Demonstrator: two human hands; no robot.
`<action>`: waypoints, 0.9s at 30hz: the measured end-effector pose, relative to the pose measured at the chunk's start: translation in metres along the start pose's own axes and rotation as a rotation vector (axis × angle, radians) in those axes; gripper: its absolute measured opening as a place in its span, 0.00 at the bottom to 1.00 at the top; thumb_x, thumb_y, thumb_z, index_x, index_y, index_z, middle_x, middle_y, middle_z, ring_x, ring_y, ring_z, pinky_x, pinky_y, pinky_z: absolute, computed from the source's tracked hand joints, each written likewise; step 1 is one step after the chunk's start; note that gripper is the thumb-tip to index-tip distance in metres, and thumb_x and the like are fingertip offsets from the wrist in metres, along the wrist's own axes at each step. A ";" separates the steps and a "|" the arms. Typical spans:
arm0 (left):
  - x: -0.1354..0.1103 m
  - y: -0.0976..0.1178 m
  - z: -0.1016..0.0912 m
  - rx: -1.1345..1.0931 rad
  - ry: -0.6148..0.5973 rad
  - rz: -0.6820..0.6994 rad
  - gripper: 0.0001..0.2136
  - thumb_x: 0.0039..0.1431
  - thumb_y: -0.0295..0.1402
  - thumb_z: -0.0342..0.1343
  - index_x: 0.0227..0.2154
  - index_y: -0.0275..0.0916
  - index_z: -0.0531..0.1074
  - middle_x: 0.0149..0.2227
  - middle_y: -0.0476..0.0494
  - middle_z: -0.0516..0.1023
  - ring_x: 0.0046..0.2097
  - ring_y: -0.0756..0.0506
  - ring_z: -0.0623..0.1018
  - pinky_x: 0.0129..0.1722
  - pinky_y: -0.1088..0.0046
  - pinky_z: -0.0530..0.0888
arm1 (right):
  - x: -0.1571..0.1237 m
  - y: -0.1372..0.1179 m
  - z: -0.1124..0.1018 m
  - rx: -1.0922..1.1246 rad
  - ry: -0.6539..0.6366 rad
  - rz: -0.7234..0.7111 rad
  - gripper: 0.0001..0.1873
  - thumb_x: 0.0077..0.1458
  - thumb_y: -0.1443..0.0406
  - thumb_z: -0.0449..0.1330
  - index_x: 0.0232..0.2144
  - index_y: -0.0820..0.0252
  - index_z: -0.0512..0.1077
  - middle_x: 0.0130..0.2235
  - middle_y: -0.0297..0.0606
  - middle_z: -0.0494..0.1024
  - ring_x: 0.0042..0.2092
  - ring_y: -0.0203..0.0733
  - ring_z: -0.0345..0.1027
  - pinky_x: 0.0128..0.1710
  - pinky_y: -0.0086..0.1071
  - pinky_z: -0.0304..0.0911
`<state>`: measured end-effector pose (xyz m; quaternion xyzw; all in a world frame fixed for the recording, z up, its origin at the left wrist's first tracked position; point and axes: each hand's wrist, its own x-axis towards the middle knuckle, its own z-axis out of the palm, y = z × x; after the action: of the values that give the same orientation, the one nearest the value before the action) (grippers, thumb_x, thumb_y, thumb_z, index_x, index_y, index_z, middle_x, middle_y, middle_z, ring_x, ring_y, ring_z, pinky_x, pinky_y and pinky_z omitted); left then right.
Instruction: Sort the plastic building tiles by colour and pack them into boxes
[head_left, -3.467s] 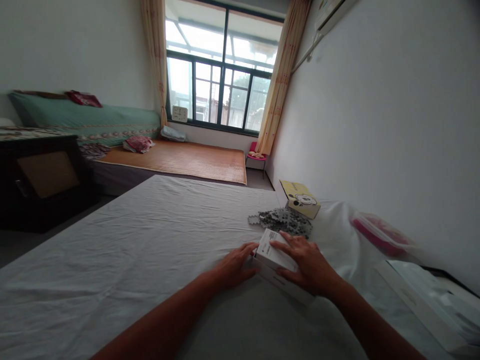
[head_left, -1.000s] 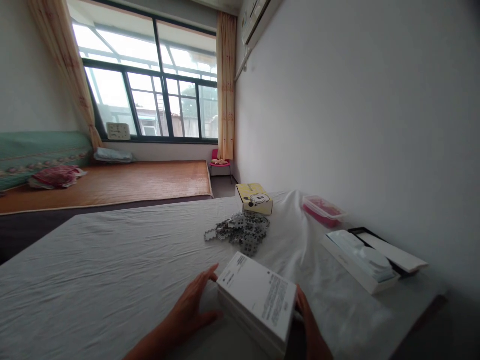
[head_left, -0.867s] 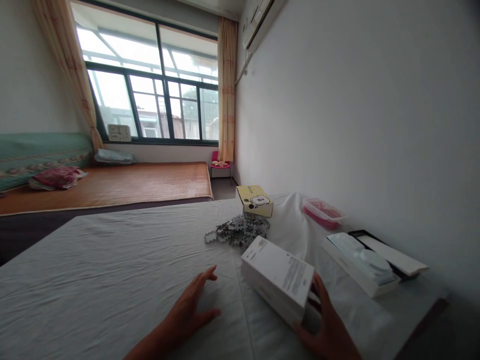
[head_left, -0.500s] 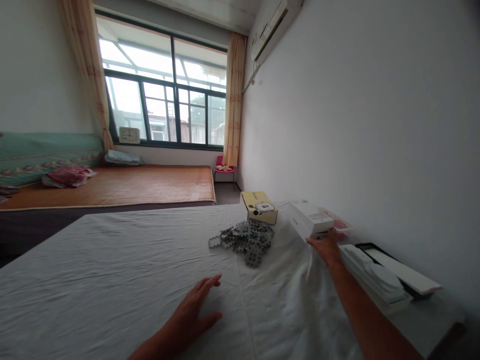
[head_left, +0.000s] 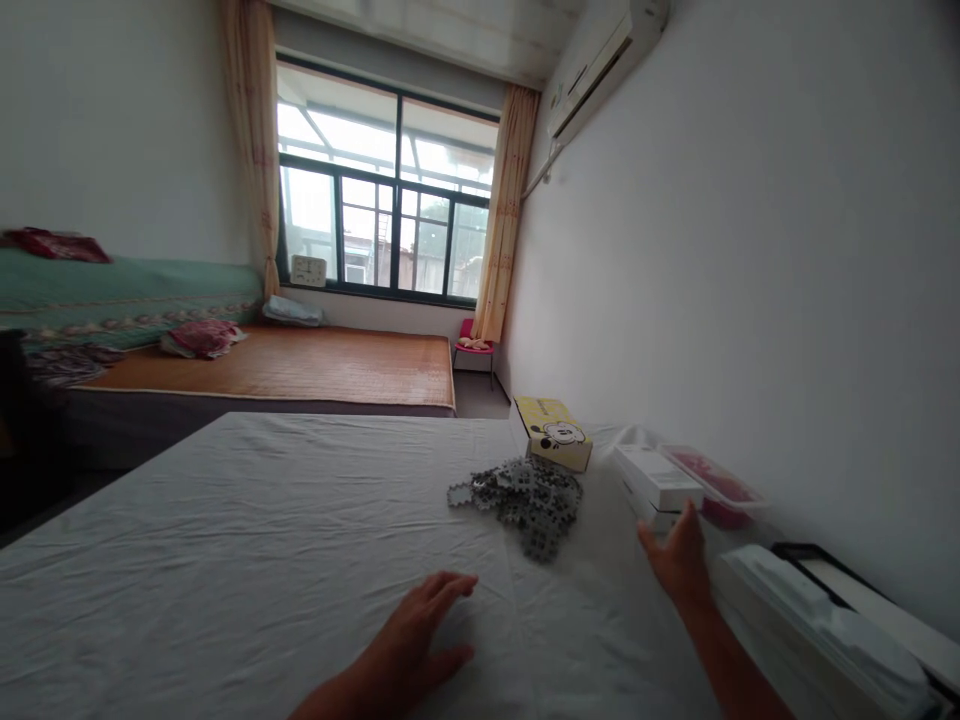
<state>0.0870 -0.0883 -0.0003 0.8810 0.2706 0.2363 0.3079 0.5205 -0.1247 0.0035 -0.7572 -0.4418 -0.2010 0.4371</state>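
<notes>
Two flat white boxes lie stacked near the wall, the upper box [head_left: 661,475] on top of the lower box [head_left: 663,518]. My right hand [head_left: 681,560] is at their near end, thumb on the left and fingers on the right, gripping them. Over the white cloth, my left hand [head_left: 412,630] is open and holds nothing, its thumb apart from the fingers. Ahead of it lies a heap of grey, notched interlocking pieces [head_left: 529,500]. Behind the heap stands a yellow box [head_left: 559,435] with a cartoon face.
A clear plastic container [head_left: 712,480] with pink-red contents sits right of the white boxes. Nearer me are a long white case [head_left: 817,620] and a black-edged tray [head_left: 885,605] along the wall. White cloth [head_left: 300,530] covers the table. Beyond it is a bed [head_left: 337,365].
The view has shifted, moving the scene right and down. The white boxes sit lower beside the plastic container, which shows more fully now. My right hand stays at their end; my left remains open.
</notes>
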 end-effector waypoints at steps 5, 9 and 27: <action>-0.001 0.000 0.001 0.003 -0.017 -0.018 0.29 0.52 0.35 0.58 0.57 0.55 0.60 0.57 0.48 0.66 0.57 0.41 0.66 0.59 0.62 0.63 | 0.020 -0.053 0.022 0.003 -0.209 -0.427 0.33 0.55 0.62 0.49 0.62 0.58 0.47 0.62 0.45 0.55 0.63 0.49 0.47 0.60 0.45 0.50; -0.001 0.003 -0.001 0.016 -0.034 -0.039 0.29 0.52 0.33 0.57 0.58 0.55 0.59 0.58 0.48 0.65 0.58 0.41 0.66 0.60 0.62 0.62 | 0.063 -0.050 0.069 -0.125 -0.280 -0.380 0.36 0.50 0.68 0.53 0.62 0.58 0.50 0.62 0.47 0.54 0.62 0.53 0.50 0.57 0.44 0.55; 0.008 -0.031 0.023 0.132 -0.076 -0.012 0.34 0.47 0.48 0.61 0.57 0.50 0.58 0.53 0.42 0.70 0.52 0.39 0.70 0.53 0.60 0.66 | 0.131 -0.003 0.160 0.025 -0.438 -0.616 0.43 0.38 0.65 0.56 0.59 0.61 0.51 0.60 0.50 0.55 0.62 0.55 0.49 0.55 0.45 0.59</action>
<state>0.0958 -0.0726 -0.0352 0.9061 0.2788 0.1826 0.2605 0.5745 0.0748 0.0100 -0.6088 -0.7340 -0.1509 0.2604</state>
